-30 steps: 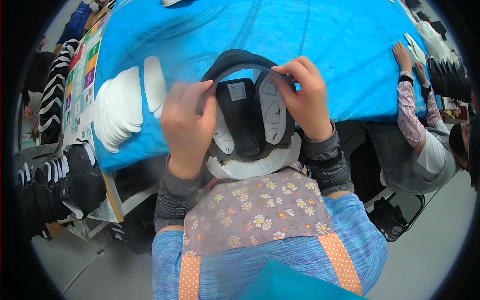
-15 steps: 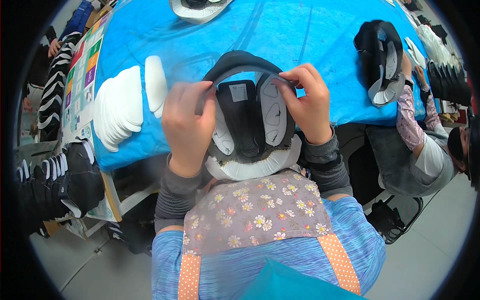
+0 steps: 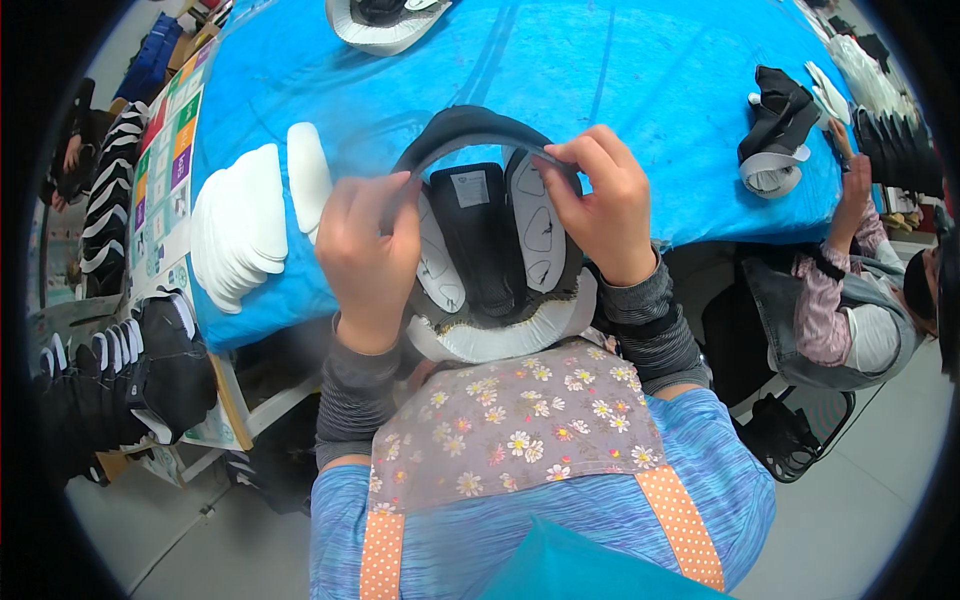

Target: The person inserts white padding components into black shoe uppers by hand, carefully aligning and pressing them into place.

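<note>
A black shoe upper is held in front of my chest, opened out, with its white gathered lower edge nearest to me. The dark tongue with a pale label lies along its middle, between two white lining panels with black outlines. My left hand pinches the left side of the upper's padded collar. On the other side of the collar, my right hand grips the edge between thumb and fingers. The collar arches between both hands. A stack of white shoe-shaped pads lies left of my left hand.
A blue-covered table spreads ahead. One white pad lies beside the stack. Another upper is at the far edge. At right, a co-worker's hand is near a black-and-white upper. Black shoes stand at left.
Both my hands keep their hold on the collar, with only a slight shift left. At right, the co-worker's upper now lies lower and folded, and the person's arm has moved.
</note>
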`<state>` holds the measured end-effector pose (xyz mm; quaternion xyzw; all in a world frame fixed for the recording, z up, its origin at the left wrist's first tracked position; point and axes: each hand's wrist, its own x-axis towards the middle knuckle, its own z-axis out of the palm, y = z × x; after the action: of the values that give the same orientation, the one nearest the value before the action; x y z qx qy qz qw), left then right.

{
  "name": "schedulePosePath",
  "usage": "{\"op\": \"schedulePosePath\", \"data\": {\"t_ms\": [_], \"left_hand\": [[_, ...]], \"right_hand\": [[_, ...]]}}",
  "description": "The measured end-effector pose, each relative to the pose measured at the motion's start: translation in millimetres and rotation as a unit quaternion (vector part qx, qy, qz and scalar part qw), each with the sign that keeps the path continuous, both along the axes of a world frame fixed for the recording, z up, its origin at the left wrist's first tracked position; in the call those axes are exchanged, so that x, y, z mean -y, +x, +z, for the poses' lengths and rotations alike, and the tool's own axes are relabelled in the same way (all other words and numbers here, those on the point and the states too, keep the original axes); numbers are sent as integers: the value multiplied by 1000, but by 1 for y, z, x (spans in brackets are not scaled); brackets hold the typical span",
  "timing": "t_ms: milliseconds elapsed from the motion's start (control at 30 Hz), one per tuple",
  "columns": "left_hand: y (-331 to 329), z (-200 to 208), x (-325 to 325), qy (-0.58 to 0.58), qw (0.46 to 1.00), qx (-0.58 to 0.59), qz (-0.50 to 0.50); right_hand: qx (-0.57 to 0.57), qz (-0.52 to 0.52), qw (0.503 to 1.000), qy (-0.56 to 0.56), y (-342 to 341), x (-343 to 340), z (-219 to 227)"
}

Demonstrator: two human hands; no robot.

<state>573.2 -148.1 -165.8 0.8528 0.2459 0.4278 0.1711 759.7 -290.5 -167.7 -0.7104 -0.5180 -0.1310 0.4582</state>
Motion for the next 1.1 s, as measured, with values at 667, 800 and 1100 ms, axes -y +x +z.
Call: {"op": "schedulePosePath", "data": {"t_ms": [667,800,1100], "left_hand": [[-11,-20,1,-233,972,30,-14],[-4,-6,-8,-46,999,14,8],[6,20,14,-159,983,-93,20]], "right_hand": [[-91,34,995,18,-3,-3,-18],[-104,18,993,51,-6,-5,0],[99,-50,986,-121,-43,-28,30]]}}
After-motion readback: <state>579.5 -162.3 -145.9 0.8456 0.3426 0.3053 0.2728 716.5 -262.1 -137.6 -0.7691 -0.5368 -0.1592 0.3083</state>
